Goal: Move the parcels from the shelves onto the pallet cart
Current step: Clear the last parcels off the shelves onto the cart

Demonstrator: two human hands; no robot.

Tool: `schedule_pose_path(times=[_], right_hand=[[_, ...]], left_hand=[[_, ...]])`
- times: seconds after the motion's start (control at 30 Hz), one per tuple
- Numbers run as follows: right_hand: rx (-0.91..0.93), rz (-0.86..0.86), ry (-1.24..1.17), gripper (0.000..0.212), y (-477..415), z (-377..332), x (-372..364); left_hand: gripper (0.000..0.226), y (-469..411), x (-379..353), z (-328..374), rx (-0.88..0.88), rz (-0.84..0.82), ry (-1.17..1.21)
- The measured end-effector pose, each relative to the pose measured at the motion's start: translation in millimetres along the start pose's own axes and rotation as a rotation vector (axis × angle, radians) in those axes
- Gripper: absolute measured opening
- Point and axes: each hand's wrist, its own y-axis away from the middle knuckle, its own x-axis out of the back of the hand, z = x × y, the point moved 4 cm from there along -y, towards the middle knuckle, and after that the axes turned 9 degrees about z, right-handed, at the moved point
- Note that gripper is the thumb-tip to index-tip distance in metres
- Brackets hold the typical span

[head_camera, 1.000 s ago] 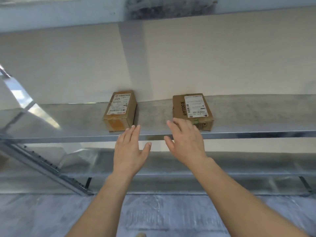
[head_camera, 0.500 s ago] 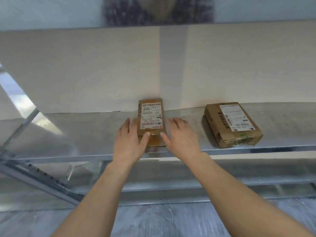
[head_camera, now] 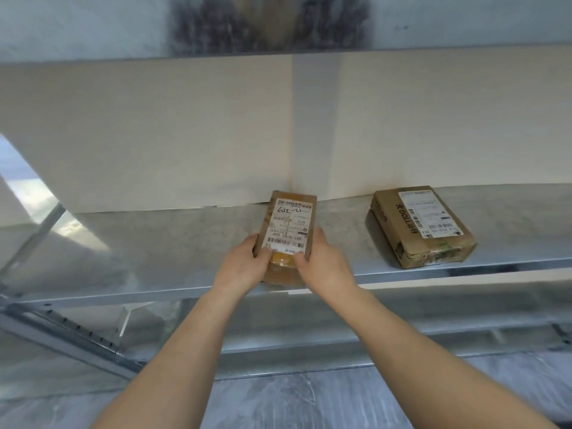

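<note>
A small brown cardboard parcel [head_camera: 289,222] with a white shipping label sits near the front edge of the metal shelf [head_camera: 173,239], its near end tilted up a little. My left hand [head_camera: 244,267] grips its left side and my right hand [head_camera: 325,264] grips its right side, thumbs on the label. A second, wider brown parcel [head_camera: 421,226] with a label and tape lies flat on the same shelf to the right, untouched. The pallet cart is out of sight.
The beige back wall [head_camera: 154,134] stands behind the shelf. Another metal shelf [head_camera: 93,23] hangs overhead. A lower shelf level [head_camera: 309,323] and a slanted perforated upright [head_camera: 62,332] lie below, with grey floor [head_camera: 294,400] at the bottom.
Both hands went from hovering open in front of the shelf to closing on the sides of the left parcel. The view shifted left, so the parcels sit further right.
</note>
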Motion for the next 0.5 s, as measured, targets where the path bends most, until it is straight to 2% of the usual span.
schedule_pose_path(times=[0.07,0.13,0.2,0.33,0.5], right_hand=[[-0.028,0.001,-0.003,0.069,15.0,-1.7,-0.4],[-0.038,-0.002,0.043,0.082,21.5,-1.8,0.5],[-0.045,0.02,0.085,0.08,17.2,2.3,7.4],[-0.066,0.082,0.098,0.063,-5.4,14.7,23.8],[0.005,0.053,0.13,0.068,-43.0,24.9,34.1]], left_hand=[[0.04,1.4,4.6,-2.9,-0.009,-0.002,-0.009],[0.046,1.3,8.1,-6.5,0.01,0.042,-0.028],[0.053,3.2,9.9,-9.1,0.044,0.112,-0.058],[0.061,14.5,12.1,-10.8,0.097,0.242,-0.067],[0.068,12.1,6.8,-17.8,0.17,0.24,-0.062]])
